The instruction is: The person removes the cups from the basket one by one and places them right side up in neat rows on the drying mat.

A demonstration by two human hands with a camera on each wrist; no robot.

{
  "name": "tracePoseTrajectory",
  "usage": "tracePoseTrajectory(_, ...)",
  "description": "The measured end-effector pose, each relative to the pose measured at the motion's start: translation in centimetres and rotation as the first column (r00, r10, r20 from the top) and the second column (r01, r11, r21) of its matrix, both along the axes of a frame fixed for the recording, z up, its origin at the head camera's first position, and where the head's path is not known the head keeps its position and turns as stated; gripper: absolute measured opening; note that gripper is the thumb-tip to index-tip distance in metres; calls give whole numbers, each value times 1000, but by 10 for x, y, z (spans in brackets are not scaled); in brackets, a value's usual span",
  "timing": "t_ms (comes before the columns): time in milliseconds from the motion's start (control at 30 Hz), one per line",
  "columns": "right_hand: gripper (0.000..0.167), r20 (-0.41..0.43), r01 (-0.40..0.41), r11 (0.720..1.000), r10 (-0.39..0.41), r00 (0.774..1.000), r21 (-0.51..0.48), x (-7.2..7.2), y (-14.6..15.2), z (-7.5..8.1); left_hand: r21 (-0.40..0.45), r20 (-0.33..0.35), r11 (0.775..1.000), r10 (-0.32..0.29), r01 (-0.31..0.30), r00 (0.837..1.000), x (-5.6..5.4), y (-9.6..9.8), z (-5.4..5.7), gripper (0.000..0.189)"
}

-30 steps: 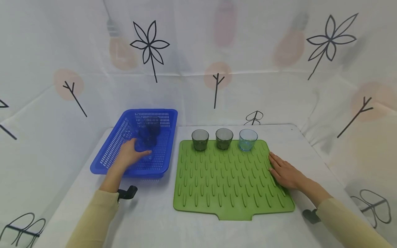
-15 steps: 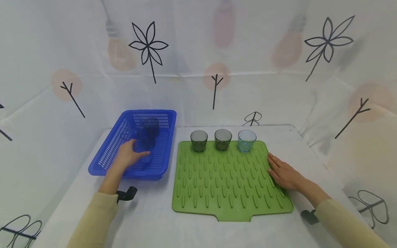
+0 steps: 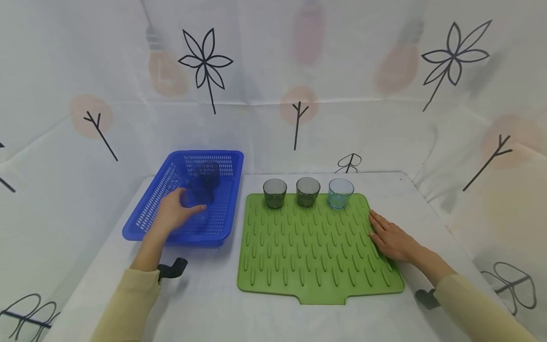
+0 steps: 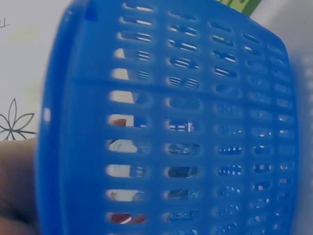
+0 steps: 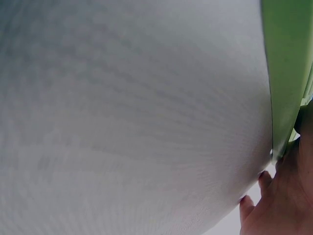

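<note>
Left of the green mat [image 3: 320, 251] on the white desk [image 3: 209, 304], the left hand [image 3: 171, 211] reaches down inside the blue basket [image 3: 234, 199], thumb and fingers set wide apart; whether they grip a glass there I cannot tell — the slotted wall hides most of it in the left wrist view. At the mat's right edge the right hand [image 3: 393, 238] lies with straight fingers, touching it and gripping nothing. Dark glasses [image 3: 208, 175] sit in the basket left of the mat; two grey glasses [image 3: 275, 194] and one light blue glass [image 3: 340, 194] stand mouth up along the mat's far edge.

For a good hold, I would set thumb and fingers on opposite sides of one glass, just below its rim, and feel it firm before any lift. Straight up looks safest — the sides taper, and close neighbours could clink. The right hand should steady the mat gently, as a shove might topple the standing glasses.
</note>
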State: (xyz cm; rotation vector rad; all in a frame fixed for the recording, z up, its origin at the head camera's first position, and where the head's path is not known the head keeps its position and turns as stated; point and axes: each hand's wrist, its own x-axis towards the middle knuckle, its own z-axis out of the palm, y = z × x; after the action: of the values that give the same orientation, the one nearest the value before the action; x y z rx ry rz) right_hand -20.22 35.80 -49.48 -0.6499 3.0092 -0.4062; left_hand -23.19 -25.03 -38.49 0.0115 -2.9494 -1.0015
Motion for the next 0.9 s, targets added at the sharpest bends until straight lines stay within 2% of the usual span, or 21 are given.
tracePoseTrajectory(233, 63, 6, 6, 1000, -6, 1000, -4, 3, -1, 2, 45, -71, 998, 39, -36, 997, 5, 9, 9, 92)
tracePoseTrajectory(400, 63, 12, 7, 1000, -7, 1000, -4, 3, -2, 3, 77, -159, 997, 21, -9, 987, 8, 18, 14, 91)
tracePoseTrajectory(533, 64, 11, 5, 1000, -5, 1000, -2, 2, -2, 3, 114, -204, 993, 12, 12, 979, 11, 26, 20, 88)
tracePoseTrajectory(733, 64, 24, 12, 1000, -12, 1000, -12, 1, -2, 3, 152, -228, 987, -8, 44, 974, 11, 39, 29, 88)
tracePoseTrajectory(900, 63, 6, 10, 1000, -10, 1000, 0, 1, -1, 1, 178, -228, 981, -29, 71, 973, 9, 49, 30, 88)
